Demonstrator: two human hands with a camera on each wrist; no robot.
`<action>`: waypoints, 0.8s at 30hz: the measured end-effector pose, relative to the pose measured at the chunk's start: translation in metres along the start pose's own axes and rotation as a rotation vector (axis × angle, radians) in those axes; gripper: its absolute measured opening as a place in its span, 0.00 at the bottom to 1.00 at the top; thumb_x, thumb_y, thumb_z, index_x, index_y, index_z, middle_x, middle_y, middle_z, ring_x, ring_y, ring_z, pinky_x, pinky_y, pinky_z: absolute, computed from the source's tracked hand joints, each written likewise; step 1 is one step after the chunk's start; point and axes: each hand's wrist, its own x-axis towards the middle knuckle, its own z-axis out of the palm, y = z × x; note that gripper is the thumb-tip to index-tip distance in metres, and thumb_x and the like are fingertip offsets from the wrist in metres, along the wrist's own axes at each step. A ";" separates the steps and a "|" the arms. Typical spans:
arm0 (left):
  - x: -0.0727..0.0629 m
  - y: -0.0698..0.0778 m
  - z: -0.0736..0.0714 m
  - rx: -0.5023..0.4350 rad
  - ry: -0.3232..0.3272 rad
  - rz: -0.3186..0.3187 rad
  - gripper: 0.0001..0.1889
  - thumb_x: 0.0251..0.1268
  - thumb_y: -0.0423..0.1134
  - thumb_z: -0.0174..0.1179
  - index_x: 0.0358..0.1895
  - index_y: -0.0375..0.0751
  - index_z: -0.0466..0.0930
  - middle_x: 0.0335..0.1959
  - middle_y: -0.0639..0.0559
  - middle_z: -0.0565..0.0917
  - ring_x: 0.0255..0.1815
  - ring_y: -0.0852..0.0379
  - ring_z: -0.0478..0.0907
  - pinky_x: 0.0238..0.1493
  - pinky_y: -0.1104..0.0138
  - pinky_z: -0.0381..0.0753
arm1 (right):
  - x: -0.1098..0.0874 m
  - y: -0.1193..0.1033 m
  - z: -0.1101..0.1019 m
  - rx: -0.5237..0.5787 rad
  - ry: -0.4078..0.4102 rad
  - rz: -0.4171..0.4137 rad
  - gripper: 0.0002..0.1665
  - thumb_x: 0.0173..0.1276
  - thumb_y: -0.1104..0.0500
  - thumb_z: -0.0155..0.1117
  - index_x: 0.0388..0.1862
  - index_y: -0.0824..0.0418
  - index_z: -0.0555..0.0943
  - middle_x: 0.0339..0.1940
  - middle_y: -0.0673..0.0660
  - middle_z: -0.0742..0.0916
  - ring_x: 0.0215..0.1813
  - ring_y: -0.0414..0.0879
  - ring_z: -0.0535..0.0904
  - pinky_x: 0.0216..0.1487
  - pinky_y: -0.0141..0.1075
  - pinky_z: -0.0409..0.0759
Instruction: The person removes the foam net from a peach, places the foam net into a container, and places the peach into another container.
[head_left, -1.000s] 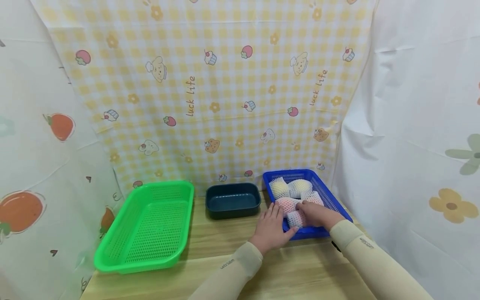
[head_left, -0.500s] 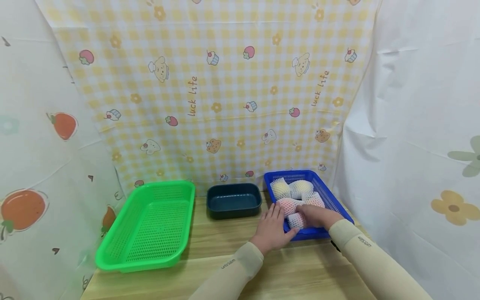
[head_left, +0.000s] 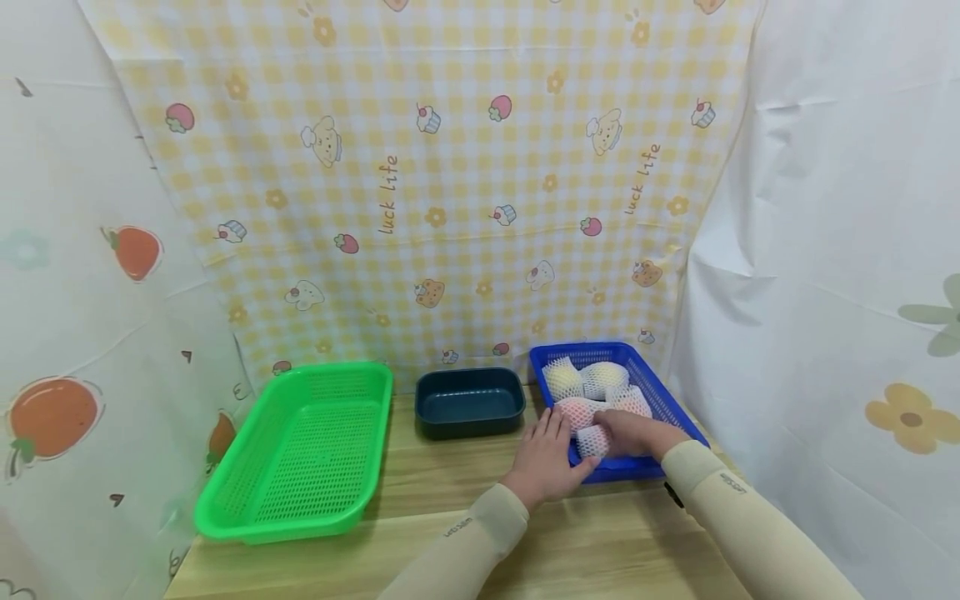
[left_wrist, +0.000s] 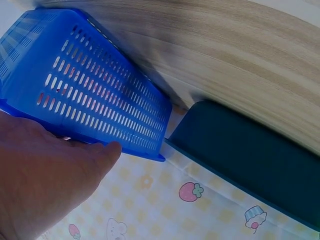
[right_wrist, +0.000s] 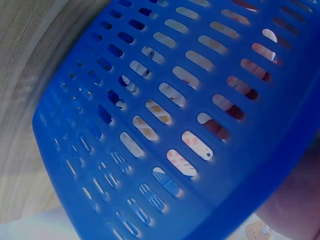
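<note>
Several round fruits in foam net sleeves lie in a blue plastic basket at the right in the head view. Two pale yellow fruits are at the back, with pink-red ones in front. My right hand reaches over the basket's right side, its fingers curled against a small netted fruit at the front. My left hand lies over the basket's left rim, fingers extended beside the pink fruit and thumb near the front one. In the left wrist view, that hand crosses the rim; the wrist views mostly show the basket's slotted walls.
A dark teal rectangular container stands left of the basket. Farther left is a larger bright green slotted basket. All rest on a wood-grain table; patterned cloth hangs behind and at both sides.
The front netted fruit has turned slightly under my right fingers, showing more white net. Both hands hold nearly the same places; the whole view has shifted a little.
</note>
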 end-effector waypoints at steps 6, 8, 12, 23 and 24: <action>-0.002 0.002 -0.001 0.000 0.004 0.006 0.50 0.82 0.77 0.39 0.90 0.41 0.58 0.91 0.43 0.55 0.91 0.43 0.51 0.86 0.47 0.59 | -0.005 -0.007 -0.006 0.062 -0.006 0.087 0.38 0.68 0.51 0.84 0.70 0.66 0.80 0.66 0.63 0.87 0.70 0.64 0.82 0.73 0.63 0.76; -0.002 0.002 -0.001 0.001 0.006 0.004 0.50 0.82 0.78 0.39 0.90 0.42 0.58 0.91 0.44 0.55 0.91 0.44 0.51 0.86 0.48 0.59 | -0.007 -0.009 -0.009 0.063 0.000 0.085 0.37 0.66 0.54 0.84 0.69 0.66 0.80 0.65 0.62 0.87 0.68 0.63 0.83 0.72 0.63 0.77; -0.002 0.001 -0.001 -0.002 0.001 0.001 0.51 0.81 0.79 0.37 0.90 0.42 0.57 0.92 0.44 0.54 0.92 0.44 0.50 0.87 0.48 0.58 | -0.012 -0.013 -0.016 0.086 0.021 0.063 0.36 0.63 0.59 0.84 0.68 0.66 0.81 0.62 0.60 0.88 0.64 0.60 0.84 0.69 0.62 0.79; 0.000 0.000 -0.001 0.006 -0.011 -0.005 0.52 0.80 0.80 0.35 0.90 0.45 0.57 0.92 0.46 0.54 0.92 0.44 0.50 0.87 0.49 0.57 | -0.019 -0.018 -0.020 0.034 0.181 -0.045 0.36 0.53 0.57 0.85 0.62 0.61 0.82 0.51 0.54 0.87 0.49 0.48 0.81 0.51 0.50 0.83; 0.000 0.000 -0.001 0.006 -0.011 -0.006 0.52 0.80 0.80 0.36 0.90 0.45 0.57 0.92 0.46 0.54 0.92 0.44 0.50 0.87 0.49 0.57 | -0.019 -0.019 -0.020 0.026 0.193 -0.055 0.36 0.53 0.57 0.84 0.62 0.61 0.81 0.50 0.54 0.86 0.48 0.48 0.80 0.50 0.50 0.83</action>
